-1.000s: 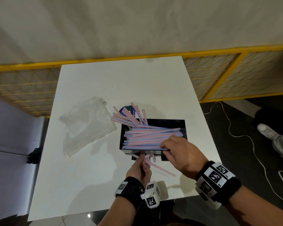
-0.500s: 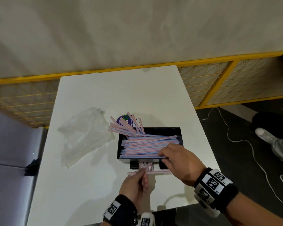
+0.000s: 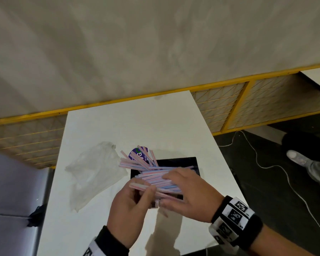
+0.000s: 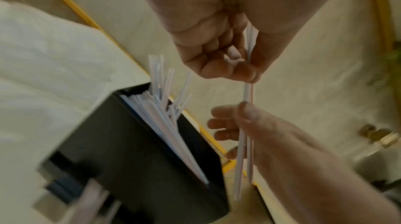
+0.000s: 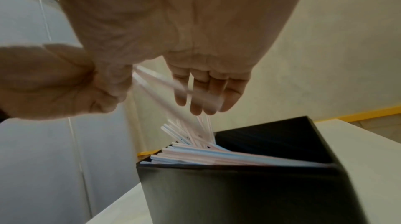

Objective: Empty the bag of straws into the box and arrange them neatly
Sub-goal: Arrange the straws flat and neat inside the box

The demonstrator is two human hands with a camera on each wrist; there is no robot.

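While left hand (image 3: pixel 127 206) pinches few straws (image 4: pixel 246 124) and right hand (image 3: pixel 188 193) lies spread-fingered over box (image 5: pixel 249 190), loose pinch risks drops onto table (image 3: pixel 129 126).

A white cable (image 3: pixel 277 167) (loosely curved) crosses the dark floor (image 3: pixel 262 182).

A white surface (image 3: pixel 103 228) is seen in the middle of the room. Behind it, at 12 o'clock, a big pale wall (image 3: pixel 137 43) is found. A yellow rail (image 3: pixel 118 102) is laid along the bottom of the wall, with wire mesh panels (image 3: pixel 218 106) set under it. At 3 o'clock a dark floor (image 3: pixel 266 182) is seen, and a thin white cable (image 3: pixel 277 169) is trailed over it. At 9 o'clock a grey panel (image 3: pixel 11 191) is stood.
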